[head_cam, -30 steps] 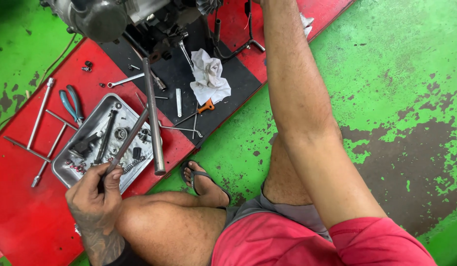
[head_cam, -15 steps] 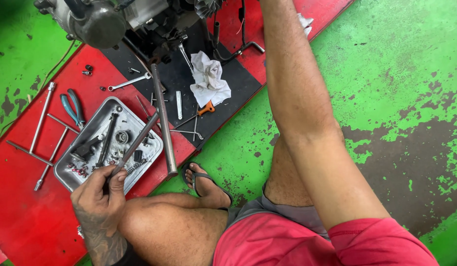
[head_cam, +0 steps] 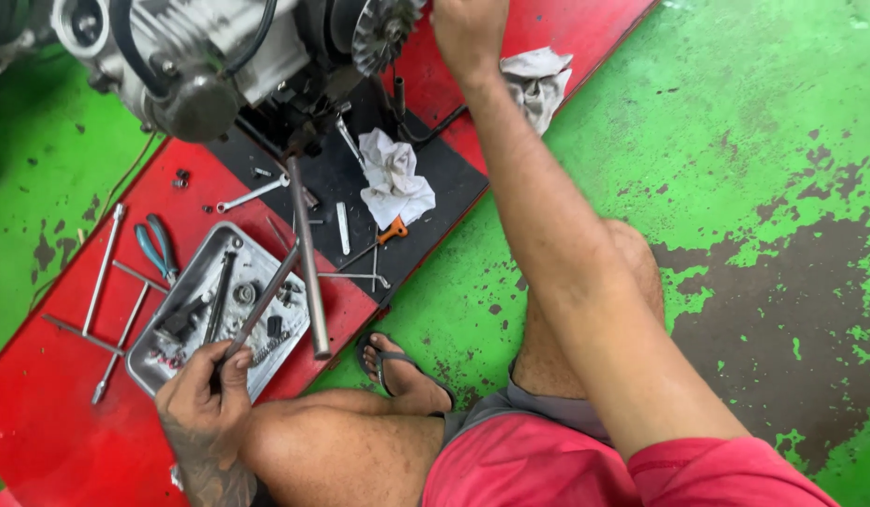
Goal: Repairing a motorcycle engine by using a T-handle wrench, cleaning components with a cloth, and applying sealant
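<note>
My left hand (head_cam: pixel 205 394) is closed around the lower end of a thin dark metal rod (head_cam: pixel 261 305). The rod slants up to the right over a metal tray (head_cam: pixel 172 305) and meets a long grey bar (head_cam: pixel 308 263). That bar runs down from under the engine (head_cam: pixel 200 66). My right hand (head_cam: pixel 468 33) reaches to the top of the view, beside the engine's finned wheel (head_cam: pixel 383 28). Its fingers run off the frame's edge, so its grip is hidden.
The tray holds small parts and tools. Blue-handled pliers (head_cam: pixel 158 246), several long rods (head_cam: pixel 102 272), a spanner (head_cam: pixel 252 194) and an orange-handled screwdriver (head_cam: pixel 379 239) lie on the red and black mats. A white rag (head_cam: pixel 393 178) lies near the engine, another rag (head_cam: pixel 538 80) further right. My sandalled foot (head_cam: pixel 397 366) rests on the green floor.
The view has tilted up and come closer, showing more of the engine. My right hand now shows at the finned wheel. My left hand keeps its grip on the rod.
</note>
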